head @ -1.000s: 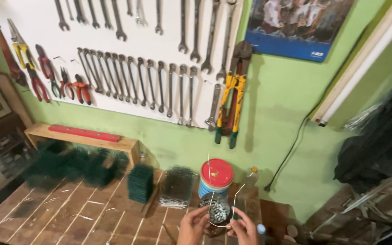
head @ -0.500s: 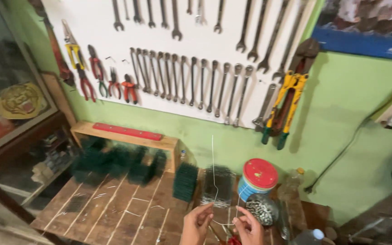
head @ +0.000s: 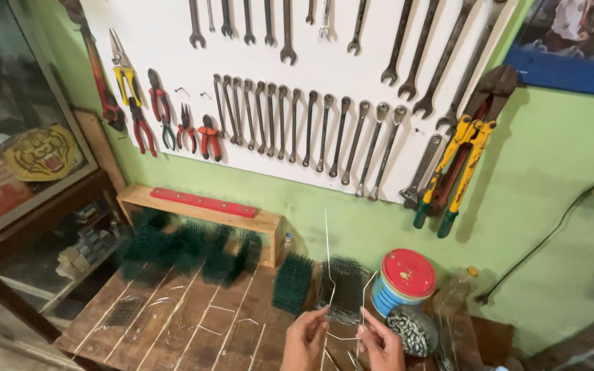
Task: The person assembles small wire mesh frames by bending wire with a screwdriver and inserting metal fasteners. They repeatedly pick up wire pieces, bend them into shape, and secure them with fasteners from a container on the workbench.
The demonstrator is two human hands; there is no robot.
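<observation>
— What are you holding there?

— I'm pinching a bent wire (head: 329,302) between both hands, low over the wooden bench (head: 173,323). My left hand (head: 305,341) is closing finger and thumb on its lower bend, and my right hand (head: 381,343) is nipping the other leg.

— Is it going to be tricky?

— I'm judging it light, thin and springy, so I'm gripping near the bends, just in front of the red-lidded tin (head: 403,282).
</observation>
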